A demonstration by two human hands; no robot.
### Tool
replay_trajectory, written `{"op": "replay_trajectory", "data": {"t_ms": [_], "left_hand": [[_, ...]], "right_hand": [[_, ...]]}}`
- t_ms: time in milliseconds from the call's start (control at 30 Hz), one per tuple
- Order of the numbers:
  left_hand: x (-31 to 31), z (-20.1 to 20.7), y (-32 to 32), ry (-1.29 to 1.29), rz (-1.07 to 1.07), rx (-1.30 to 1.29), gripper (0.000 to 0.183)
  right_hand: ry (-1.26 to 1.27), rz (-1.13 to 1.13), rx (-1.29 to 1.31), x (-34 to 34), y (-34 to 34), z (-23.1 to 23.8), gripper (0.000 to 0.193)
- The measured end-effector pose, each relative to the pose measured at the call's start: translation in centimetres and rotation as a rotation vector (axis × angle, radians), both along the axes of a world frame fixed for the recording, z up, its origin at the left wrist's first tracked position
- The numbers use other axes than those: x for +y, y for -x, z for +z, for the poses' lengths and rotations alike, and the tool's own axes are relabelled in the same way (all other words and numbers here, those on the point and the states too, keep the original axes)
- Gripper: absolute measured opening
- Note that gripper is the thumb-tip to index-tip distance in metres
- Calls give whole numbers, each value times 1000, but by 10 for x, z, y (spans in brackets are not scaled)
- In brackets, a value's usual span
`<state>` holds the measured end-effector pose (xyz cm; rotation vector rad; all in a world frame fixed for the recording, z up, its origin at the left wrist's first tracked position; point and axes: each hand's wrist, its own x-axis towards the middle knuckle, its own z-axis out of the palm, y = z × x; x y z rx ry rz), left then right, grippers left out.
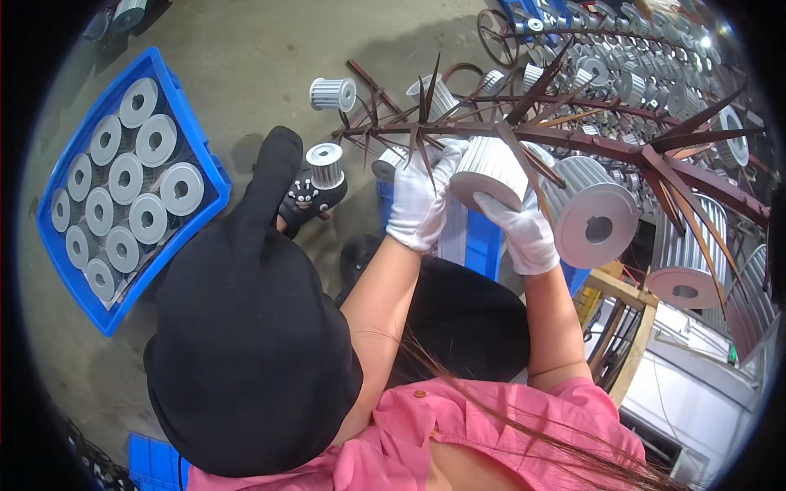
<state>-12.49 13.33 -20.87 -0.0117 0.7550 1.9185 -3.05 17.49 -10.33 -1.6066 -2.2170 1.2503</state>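
Both my hands wear white gloves and hold one silver toothed pulley (491, 170) beside a spiked, dark red-brown metal rack bar (565, 142). My left hand (424, 196) is closed against the pulley's left side, its fingers partly hidden near the spikes. Under the lower right edge, the fingers of my right hand (522, 231) curl on the pulley's rim. Just right of that hand hangs a larger toothed pulley (598, 214) with a keyed bore. Smaller pulleys hang at the bar's left end, one being a small pulley (326, 166) above my foot.
On the floor at left lies a blue crate (214, 176) holding rows of pulleys. More racks of hanging pulleys (634, 86) fill the upper right. Sharp spikes (696, 114) stick out along the bar. A blue bin (485, 245) sits below my hands, and a wooden frame (634, 352) stands at right.
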Motion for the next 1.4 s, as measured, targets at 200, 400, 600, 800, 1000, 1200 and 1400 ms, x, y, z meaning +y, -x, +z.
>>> {"op": "replay_trajectory", "data": {"t_ms": [200,400,600,800,1000,1200,1400], "left_hand": [[-1,-3,2,21,-89,21,18],[-5,14,-10,-270,-79,-607,29],[-1,37,-20,-495,2,-905,38],[-6,19,-23,-319,-37,-653,39],[-3,21,2,-182,-82,-514,33],[2,20,5,-101,-104,-554,33],[-5,8,-6,182,70,-30,33]], "right_hand": [[77,-53,147,-3,19,10,58],[172,-190,219,-10,31,16,60],[84,-187,274,-13,33,10,66],[67,-374,487,-34,15,1,58],[-517,-515,570,-48,0,-18,28],[-259,-654,684,-67,11,-17,12],[-17,-851,726,-82,33,-73,17]]}}
